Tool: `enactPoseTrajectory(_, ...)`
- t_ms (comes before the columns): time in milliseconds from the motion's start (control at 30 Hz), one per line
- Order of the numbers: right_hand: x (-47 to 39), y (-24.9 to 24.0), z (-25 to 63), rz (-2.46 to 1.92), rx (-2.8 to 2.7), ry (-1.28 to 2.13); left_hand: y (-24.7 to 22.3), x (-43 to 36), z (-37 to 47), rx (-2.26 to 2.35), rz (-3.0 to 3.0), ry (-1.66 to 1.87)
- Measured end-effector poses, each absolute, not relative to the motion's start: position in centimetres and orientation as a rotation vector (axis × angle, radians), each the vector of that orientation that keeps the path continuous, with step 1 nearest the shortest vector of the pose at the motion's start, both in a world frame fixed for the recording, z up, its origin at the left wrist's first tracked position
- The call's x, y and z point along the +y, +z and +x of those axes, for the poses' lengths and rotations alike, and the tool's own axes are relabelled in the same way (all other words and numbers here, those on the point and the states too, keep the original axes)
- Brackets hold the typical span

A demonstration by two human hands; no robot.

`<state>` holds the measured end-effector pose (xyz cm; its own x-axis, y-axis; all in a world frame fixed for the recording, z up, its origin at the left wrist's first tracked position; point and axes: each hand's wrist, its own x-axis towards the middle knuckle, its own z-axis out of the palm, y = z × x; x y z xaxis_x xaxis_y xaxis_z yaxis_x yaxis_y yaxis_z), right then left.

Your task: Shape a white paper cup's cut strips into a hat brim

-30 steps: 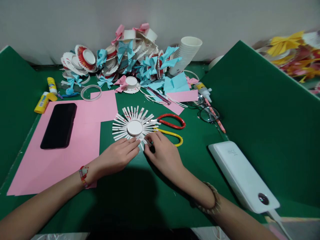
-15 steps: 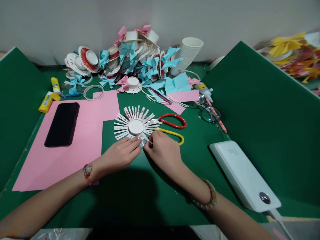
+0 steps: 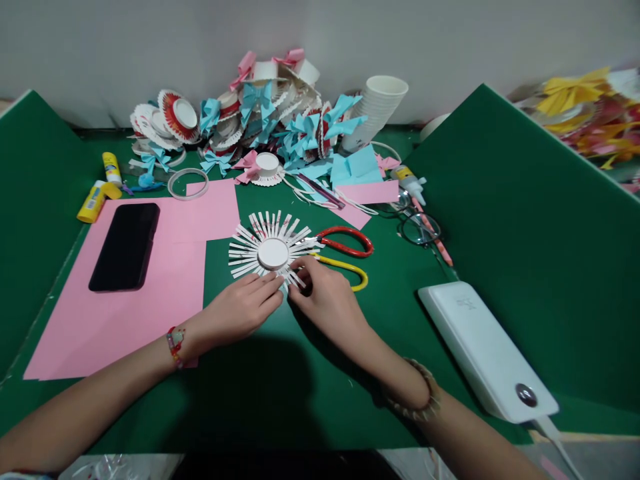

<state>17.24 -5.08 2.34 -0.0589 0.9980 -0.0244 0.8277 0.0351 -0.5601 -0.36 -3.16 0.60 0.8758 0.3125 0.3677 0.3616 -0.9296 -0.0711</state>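
Observation:
A paper cup (image 3: 273, 253) lies in front of me with its side cut into thin strips that fan out flat around the round base. My left hand (image 3: 249, 301) presses its fingertips on the strips at the near edge. On the near right side, my right hand (image 3: 321, 288) has its thumb and curled fingers around a few strips; the exact contact is partly hidden. Scissors (image 3: 345, 241) with one red and one yellow handle lie just right of the cup, their blades partly beneath its strips.
At left, a black phone (image 3: 126, 247) rests on pink paper (image 3: 150, 327), near glue sticks (image 3: 92, 203). Behind are paper-cup hats with bows (image 3: 257, 100) and stacked cups (image 3: 379, 107). Glasses (image 3: 421, 228) and a white power bank (image 3: 487, 350) lie right, beside a green partition (image 3: 545, 240).
My right hand has turned and loosened a little, its index finger lifting towards the cup's base. More strips show near its thumb. My left hand stays about where it was.

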Motion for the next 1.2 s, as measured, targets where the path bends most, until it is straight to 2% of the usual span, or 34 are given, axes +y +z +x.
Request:
enactPoseTrajectory(233,-5.5,2.4,16.3,-1.978,-1.996,0.476,0.5,-3.1,-0.4,-0.517,-2.909,-0.542)
enactPoseTrajectory(567,-4.6,1.7,17.3,-1.552,-1.743,0.672,0.6,-3.1,-0.4,-0.532,-2.921,-0.485)
enactPoseTrajectory(933,-3.9,2.1,18.2,-1.363,-1.556,0.884,0.7,-3.0,-0.4,-0.505,-2.923,-0.46)
enactPoseTrajectory(1067,-3.9,2.5,18.8,-1.315,-1.811,0.858,0.7,-3.0,-0.4,-0.529,-2.953,-0.485)
enactPoseTrajectory(1200,-4.4,2.6,19.4,-1.299,-2.245,0.69,0.8,-2.9,-0.7,-0.56,-3.034,-0.428)
